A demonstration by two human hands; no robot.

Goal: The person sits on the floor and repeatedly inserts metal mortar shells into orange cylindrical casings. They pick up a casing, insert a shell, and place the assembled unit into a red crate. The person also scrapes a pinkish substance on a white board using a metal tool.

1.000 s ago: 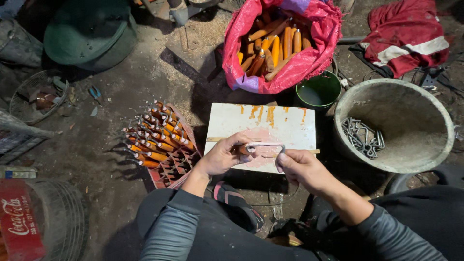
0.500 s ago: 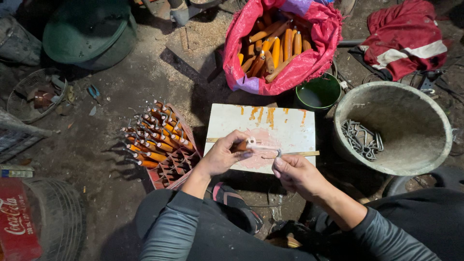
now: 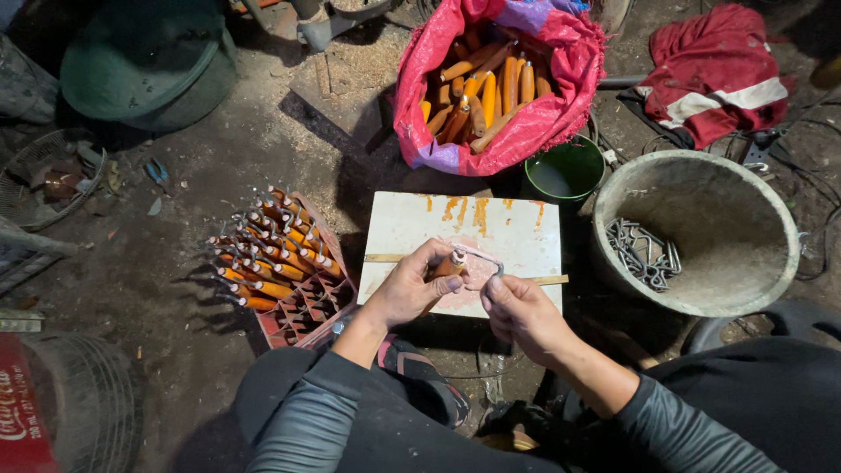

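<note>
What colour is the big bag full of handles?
The bag is bright pink-red with a purple patch; the handles inside are orange. The head view shows it best.

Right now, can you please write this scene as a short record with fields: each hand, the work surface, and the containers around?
left hand: left hand grips an orange wooden handle
right hand: right hand pinches a bent metal wire piece at the handle's end
surface: white board with orange stains
front: pink sack full of orange handles
right side: grey basin holding bent metal pieces
left side: red crate of upright finished handles
near sack: small green bowl
</note>
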